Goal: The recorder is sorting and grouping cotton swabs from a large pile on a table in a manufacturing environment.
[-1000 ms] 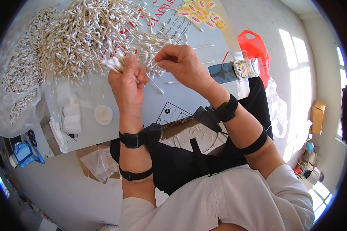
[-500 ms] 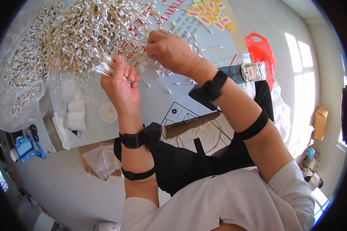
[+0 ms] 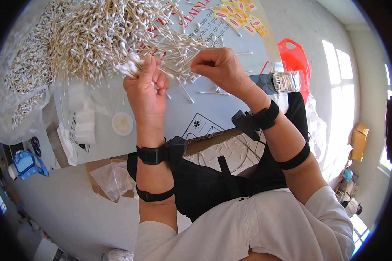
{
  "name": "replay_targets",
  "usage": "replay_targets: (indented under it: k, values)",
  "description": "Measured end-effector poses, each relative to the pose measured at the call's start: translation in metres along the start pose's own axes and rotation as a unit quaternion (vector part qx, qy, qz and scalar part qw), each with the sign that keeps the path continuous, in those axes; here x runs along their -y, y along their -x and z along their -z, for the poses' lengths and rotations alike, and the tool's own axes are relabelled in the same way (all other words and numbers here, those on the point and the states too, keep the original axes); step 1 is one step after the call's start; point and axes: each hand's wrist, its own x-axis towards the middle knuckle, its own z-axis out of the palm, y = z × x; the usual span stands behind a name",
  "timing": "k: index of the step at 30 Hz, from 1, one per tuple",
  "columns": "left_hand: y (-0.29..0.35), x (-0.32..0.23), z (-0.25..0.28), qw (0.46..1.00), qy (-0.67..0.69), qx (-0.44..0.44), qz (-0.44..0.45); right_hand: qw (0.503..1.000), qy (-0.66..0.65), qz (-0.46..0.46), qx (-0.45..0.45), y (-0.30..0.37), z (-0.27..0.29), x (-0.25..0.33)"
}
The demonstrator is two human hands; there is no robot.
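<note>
My left hand is closed round a small bunch of cotton swabs, their white tips poking out past the thumb. To its right, my right hand hovers over loose swabs with thumb and fingers pinched together; whether a swab is between them is hidden. A big heap of cotton swabs with pale sticks lies just beyond my left hand, and stray ones are scattered under and between both hands.
A round clear lid-like piece and folded white packets lie on the grey-topped table. At the right are a clear box of swabs and a red plastic bag. Yellow stickers lie at the far side.
My right hand has drawn away from the heap, moving right and toward me. My left hand has shifted slightly right, still holding its bunch of cotton swabs.
</note>
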Motion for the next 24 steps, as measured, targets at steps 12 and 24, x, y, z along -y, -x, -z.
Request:
replay_targets:
  k: [12, 24]
  values:
    - [-0.005, 0.004, 0.01, 0.999, -0.023, 0.028, -0.002, 0.998, -0.014, -0.014, -0.055, -0.003, 0.006, 0.001]
    - [-0.001, 0.004, -0.001, 0.995, -0.025, 0.095, 0.009, 0.985, -0.157, -0.068, -0.007, -0.038, -0.009, 0.045]
